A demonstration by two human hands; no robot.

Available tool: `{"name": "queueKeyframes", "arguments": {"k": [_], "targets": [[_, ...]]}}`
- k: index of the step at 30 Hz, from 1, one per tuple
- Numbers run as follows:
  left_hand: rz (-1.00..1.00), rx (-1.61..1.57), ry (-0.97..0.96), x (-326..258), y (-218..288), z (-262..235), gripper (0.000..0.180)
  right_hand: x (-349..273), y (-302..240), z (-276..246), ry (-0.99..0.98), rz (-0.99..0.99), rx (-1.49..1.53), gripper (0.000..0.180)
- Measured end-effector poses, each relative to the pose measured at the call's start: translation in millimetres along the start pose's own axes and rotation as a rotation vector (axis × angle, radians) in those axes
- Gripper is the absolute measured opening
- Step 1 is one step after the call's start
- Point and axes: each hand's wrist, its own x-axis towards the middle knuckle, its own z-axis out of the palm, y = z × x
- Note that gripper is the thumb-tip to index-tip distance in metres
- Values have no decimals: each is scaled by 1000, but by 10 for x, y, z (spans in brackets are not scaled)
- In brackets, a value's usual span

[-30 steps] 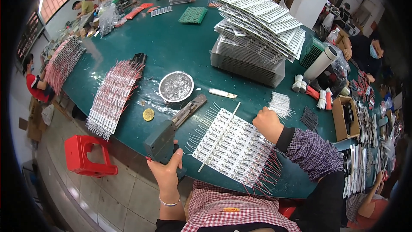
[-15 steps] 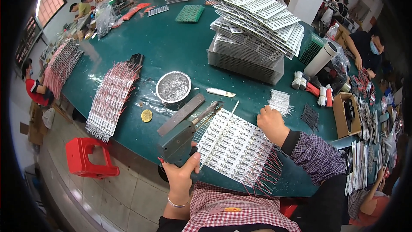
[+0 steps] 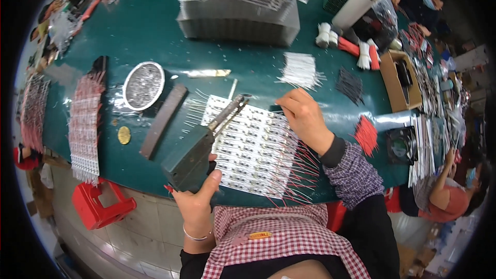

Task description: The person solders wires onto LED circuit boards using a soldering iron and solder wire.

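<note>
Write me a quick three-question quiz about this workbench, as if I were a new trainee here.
1. Which hand holds the gun-like tool?
2. True or false: the bowl sits left of the board.
3. Which loose wires lie nearest the right hand: A) red, B) white or C) black?

Key:
1. The left hand.
2. True.
3. B, the white wires.

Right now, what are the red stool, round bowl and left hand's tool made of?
The red stool looks like glossy moulded plastic: even colour, rounded edges. The bowl may be metal, by its pale, bright rim, but plastic is possible. The tool in the left hand has a smooth, dark body, probably matt plastic, and a greyish front, likely metal.
</note>
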Motion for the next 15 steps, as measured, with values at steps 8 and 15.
{"name": "queueKeyframes", "arguments": {"k": [8, 15], "targets": [[-81, 147, -83, 10, -274, 23, 43, -202, -37, 140, 74, -39, 19, 26], [-22, 218, -79, -25, -480, 17, 45, -181, -65, 160, 29, -100, 58, 32]]}}
